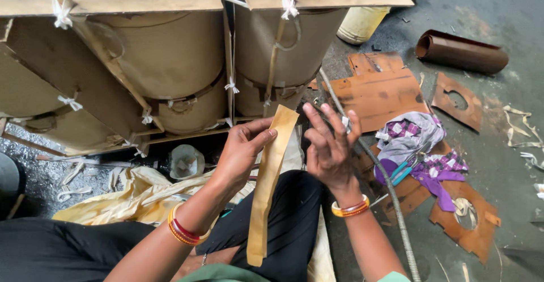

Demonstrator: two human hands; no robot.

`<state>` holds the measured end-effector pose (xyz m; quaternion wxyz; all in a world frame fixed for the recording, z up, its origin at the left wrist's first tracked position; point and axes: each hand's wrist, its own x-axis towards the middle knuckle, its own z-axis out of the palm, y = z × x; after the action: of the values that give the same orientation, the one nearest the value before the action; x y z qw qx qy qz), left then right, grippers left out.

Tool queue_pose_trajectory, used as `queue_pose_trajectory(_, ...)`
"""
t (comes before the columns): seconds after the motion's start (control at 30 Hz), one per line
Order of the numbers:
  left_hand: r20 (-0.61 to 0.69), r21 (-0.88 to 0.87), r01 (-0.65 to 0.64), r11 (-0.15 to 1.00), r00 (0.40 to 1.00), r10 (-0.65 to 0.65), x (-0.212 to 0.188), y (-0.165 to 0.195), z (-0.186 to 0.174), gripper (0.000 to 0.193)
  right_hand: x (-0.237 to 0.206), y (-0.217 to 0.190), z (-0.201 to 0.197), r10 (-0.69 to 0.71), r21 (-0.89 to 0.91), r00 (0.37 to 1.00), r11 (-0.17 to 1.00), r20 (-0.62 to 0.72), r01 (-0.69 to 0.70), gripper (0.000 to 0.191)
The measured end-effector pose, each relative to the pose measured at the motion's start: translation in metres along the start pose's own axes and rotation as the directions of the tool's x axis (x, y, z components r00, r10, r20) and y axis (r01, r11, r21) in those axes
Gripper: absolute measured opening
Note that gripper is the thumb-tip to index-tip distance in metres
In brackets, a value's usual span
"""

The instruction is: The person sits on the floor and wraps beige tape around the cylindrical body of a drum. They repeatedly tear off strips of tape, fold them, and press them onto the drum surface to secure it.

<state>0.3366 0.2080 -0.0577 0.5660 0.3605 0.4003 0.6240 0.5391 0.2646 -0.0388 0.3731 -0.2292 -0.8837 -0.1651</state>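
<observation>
Seated at centre frame before paper-wrapped coils (170, 55) tied with white tape, left hand (241, 149) pinched a long tan paper strip (266, 186) near its top, right hand (328, 146) open beside it, strip apparently not yet fitted to the windings.

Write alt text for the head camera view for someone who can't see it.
A seated person's left hand pinches the top of a long tan paper strip hanging over their lap, while the right hand is open beside it, fingers spread. Ahead stand large paper-wrapped coils tied with white tape; rusty brown sheets, a cloth and a metal hose lie on the floor.
</observation>
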Motion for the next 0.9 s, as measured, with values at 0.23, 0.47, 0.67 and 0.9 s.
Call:
queue_pose_trajectory(0.23, -0.038, -0.068, -0.011, 0.998, 0.999, 0.008, 0.009, -0.011, 0.008, 0.037, 0.018, 0.012, -0.003, 0.055, 0.059, 0.992, 0.996, 0.113, -0.062, 0.051)
queue_pose_trajectory(0.47, -0.092, -0.088, -0.077, 0.993, 0.993, 0.069, 0.021, -0.016, 0.005, 0.04, 0.017, 0.006, 0.003, 0.076, 0.256, 0.996, 0.963, 0.05, -0.086, 0.035)
queue_pose_trajectory(0.67, -0.153, 0.063, -0.263, 0.963, 0.951, 0.27, 0.024, -0.002, 0.025, 0.035, 0.026, 0.015, 0.02, 0.567, 0.893, 0.783, 0.173, 0.254, -0.415, 0.025)
queue_pose_trajectory(0.9, -0.154, 0.54, -0.473, 0.696, 0.757, 0.634, 0.036, 0.029, 0.042, 0.039, 0.049, 0.025, 0.051, 0.599, 0.925, 0.706, -0.201, 0.377, -0.323, 0.021)
